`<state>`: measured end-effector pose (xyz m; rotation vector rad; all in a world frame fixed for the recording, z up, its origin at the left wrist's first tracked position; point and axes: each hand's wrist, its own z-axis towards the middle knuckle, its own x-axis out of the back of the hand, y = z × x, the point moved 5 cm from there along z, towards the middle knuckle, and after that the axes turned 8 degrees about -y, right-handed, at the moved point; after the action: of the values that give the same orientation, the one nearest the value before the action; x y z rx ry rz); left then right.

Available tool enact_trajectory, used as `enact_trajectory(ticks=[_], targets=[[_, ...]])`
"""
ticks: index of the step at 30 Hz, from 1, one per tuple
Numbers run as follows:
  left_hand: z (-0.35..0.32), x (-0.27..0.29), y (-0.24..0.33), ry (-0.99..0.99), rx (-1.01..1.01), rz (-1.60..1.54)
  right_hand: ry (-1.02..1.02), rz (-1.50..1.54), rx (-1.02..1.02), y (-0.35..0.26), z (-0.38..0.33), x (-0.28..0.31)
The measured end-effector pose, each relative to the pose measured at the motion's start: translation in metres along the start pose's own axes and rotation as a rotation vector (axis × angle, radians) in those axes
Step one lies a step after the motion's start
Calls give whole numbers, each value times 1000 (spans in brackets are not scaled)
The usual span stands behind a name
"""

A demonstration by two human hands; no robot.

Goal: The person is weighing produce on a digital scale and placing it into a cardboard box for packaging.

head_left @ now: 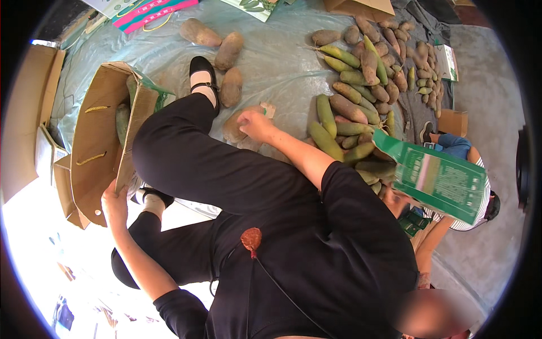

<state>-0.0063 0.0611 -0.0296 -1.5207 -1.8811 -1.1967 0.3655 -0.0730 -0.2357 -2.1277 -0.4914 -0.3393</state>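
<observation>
At the left, the edge of an open cardboard box is pinched between the thumb and fingers of the left hand. Yellow rope handles are threaded through the box wall just beyond that hand, and long green vegetables are held inside the box, farther from it.

Over to the right hand: a large brown tuber is reached here, lying on the plastic sheet right under the curled fingers. Whether it is firmly gripped cannot be told. A small tan scrap with a green patch is seen just beside those fingers, its hold equally unclear.

Ahead of the right hand, three more brown tubers are laid out near a black shoe. Between the two hands, the space is crossed by a leg in black trousers.

To the right of the right hand, a heap is spread: pinkish-brown tubers mixed with green, elongated vegetables. Farther right, beyond the heap, a green printed carton is held up, with a co-worker's hand glimpsed beneath it.
</observation>
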Motion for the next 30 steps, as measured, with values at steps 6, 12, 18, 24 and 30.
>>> enact_trajectory(ticks=[6, 12, 18, 24, 30], targets=[[1, -1, -4, 0, 14, 22, 98, -408, -22, 3, 2, 44], [2, -2, -8, 16, 9, 2, 246, -782, -436, 66, -23, 94], [1, 0, -7, 39, 29, -27, 221, -734, -615, 112, -46, 106], [1, 0, -7, 61, 65, -39, 174, -956, -383, 84, 11, 97], [1, 1, -4, 61, 68, -4, 126, -1098, -125, 47, 84, 79]])
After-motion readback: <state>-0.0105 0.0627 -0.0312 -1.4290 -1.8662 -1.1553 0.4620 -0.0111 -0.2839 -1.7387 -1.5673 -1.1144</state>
